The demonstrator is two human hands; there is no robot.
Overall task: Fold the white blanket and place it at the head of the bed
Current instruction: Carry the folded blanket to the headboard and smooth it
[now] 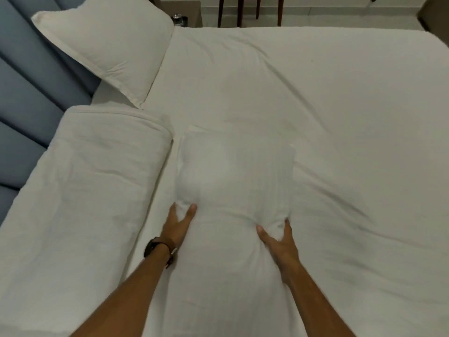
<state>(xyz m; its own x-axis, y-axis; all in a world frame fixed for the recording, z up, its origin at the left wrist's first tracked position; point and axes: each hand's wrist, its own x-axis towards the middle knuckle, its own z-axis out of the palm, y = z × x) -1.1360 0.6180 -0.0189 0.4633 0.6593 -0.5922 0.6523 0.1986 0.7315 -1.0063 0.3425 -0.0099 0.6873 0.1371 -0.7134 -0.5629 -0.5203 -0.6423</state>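
Observation:
A thick folded white blanket (97,181) lies on the left of the bed, its long side against the blue headboard (26,98). Right of it, in the middle of the bed, lies a flat white pillow (238,166). My left hand (178,224) pinches the pillow's near left corner between thumb and fingers. My right hand (277,237) pinches its near right corner the same way. A dark watch sits on my left wrist. Both forearms reach in from the bottom edge.
A second white pillow (109,49) leans on the headboard at the far left. The white sheet (340,117) covers the mattress, with creases to the right. Beyond the far edge stand a dark wooden chair (250,8) and a low side table (187,13).

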